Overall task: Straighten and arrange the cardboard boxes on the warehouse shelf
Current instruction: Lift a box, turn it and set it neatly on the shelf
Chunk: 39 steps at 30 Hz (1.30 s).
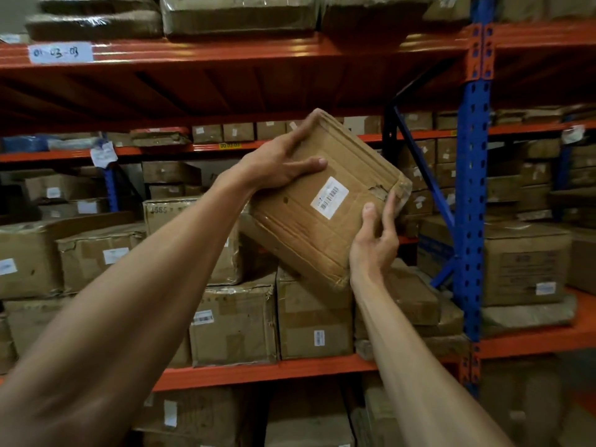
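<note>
Tilted cardboard box held up in front of the shelf

We see a flat brown cardboard box (325, 201) lifted clear of the stacks, tipped so one corner points up and another down, its broad face toward us; it carries a white barcode label (329, 197), creases along its edges, taped seams and a torn patch near its right corner. Below it, more cardboard boxes (274, 321) stand side by side at the front edge of the orange shelf (267, 371), dented, taped and labelled, with others stacked unevenly behind and to the left.
</note>
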### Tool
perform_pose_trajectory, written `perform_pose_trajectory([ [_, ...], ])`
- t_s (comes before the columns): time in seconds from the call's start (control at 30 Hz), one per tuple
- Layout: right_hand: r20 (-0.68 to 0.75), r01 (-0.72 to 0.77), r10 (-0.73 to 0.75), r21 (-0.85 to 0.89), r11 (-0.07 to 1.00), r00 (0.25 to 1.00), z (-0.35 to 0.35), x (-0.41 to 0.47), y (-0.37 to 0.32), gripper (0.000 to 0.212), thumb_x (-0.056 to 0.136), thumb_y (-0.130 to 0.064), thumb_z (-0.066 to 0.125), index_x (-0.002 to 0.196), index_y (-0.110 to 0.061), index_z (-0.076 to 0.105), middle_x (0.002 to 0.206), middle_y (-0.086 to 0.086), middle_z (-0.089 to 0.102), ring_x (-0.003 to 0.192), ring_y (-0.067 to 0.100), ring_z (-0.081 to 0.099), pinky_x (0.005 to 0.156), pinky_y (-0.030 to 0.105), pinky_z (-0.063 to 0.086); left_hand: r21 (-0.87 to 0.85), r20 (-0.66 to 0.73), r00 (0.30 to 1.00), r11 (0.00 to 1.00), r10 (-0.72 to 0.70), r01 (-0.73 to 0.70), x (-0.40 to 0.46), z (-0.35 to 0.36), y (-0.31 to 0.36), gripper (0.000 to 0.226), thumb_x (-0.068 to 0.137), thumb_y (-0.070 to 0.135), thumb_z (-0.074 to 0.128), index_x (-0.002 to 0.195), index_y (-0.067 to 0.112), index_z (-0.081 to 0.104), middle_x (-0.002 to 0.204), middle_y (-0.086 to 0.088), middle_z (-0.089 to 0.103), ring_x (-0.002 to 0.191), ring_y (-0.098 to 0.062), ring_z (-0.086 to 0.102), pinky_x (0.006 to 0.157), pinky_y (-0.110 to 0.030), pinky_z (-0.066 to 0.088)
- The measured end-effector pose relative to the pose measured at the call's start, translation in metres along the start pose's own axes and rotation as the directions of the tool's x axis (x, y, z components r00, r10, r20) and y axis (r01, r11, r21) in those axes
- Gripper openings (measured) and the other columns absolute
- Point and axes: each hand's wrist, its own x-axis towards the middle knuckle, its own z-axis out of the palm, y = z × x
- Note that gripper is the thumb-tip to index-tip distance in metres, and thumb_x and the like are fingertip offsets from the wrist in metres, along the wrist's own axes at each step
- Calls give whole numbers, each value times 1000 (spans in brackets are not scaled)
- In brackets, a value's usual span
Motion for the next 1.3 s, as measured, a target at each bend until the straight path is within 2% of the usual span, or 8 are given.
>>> perform_pose_trajectory([
  [0.2, -154, -113, 110, -6, 994, 982, 6, -29, 41, 60, 115, -38, 39, 170, -36, 13, 176, 8, 21, 149, 21, 39, 76, -9, 31, 246, 220, 971, 959, 89, -143, 28, 34, 14, 72, 96, 64, 56, 152, 68, 11, 165, -2, 29, 138, -29, 44, 104, -42, 40],
  [0.33, -63, -211, 205, -112, 971, 977, 9, -46, 54, 77, 111, -52, 39, 166, -45, -16, 178, 8, 7, 155, 33, 35, 115, 36, 40, 411, 316, 946, 889, 67, -200, 43, 49, 15, 70, 96, 63, 55, 151, 69, 12, 161, -5, 34, 138, -33, 42, 109, -55, 38],
  [0.47, 150, -442, 459, -133, 887, 876, 6, -80, 72, 106, 108, -39, 58, 148, -64, -37, 178, 5, 5, 143, 37, 53, 110, 51, 51, 500, 419, 904, 811, 81, -304, 40, 71, 1, 66, 100, 57, 53, 149, 72, 11, 149, -7, 41, 129, -30, 45, 104, -52, 39],
  [0.67, 379, -519, 581, -260, 814, 720, 3, -79, 116, 121, 97, -39, 70, 147, -64, -37, 157, 0, 54, 133, 24, 64, 120, 51, 44, 547, 461, 887, 778, 26, -307, 30, 81, -41, 65, 104, 53, 47, 148, 74, 4, 157, -9, 29, 138, -35, 39, 107, -51, 39],
  [0.77, 432, -548, 675, -394, 738, 598, -10, -50, 132, 117, 83, -59, 79, 166, -50, -4, 160, 4, 54, 138, 27, 59, 121, 58, 40, 604, 445, 896, 741, -7, -294, 19, 89, -61, 65, 106, 51, 43, 148, 73, -2, 169, -11, 11, 148, -41, 31, 115, -56, 34],
  [1.0, 221, -243, 520, -692, 679, 825, -50, 1, 61, 76, 97, -52, 72, 159, -18, 45, 162, 9, 51, 149, 30, 47, 121, 51, 40, 563, 271, 959, 794, 84, -229, 5, 102, -68, 90, 98, 56, 58, 159, 52, -9, 166, -10, 27, 144, -38, 41, 114, -52, 37],
  [1.17, 300, -85, 537, -812, 578, 789, -44, 37, 33, 135, 80, -52, 89, 170, -29, -9, 178, 16, 10, 162, 40, 18, 125, 61, 26, 656, 206, 977, 732, 62, -185, -12, 96, -98, 119, 79, 76, 67, 162, 43, -11, 169, -9, 24, 153, -33, 28, 124, -61, 17],
  [1.3, 433, 147, 462, -832, 534, 774, -20, 27, 47, 141, 90, -33, 85, 161, -28, -36, 177, 18, 2, 159, 41, 24, 126, 60, 24, 715, 269, 959, 648, 90, -261, -13, 94, -101, 124, 79, 69, 74, 158, 48, -19, 168, -14, 19, 145, -39, 38, 109, -55, 42],
])
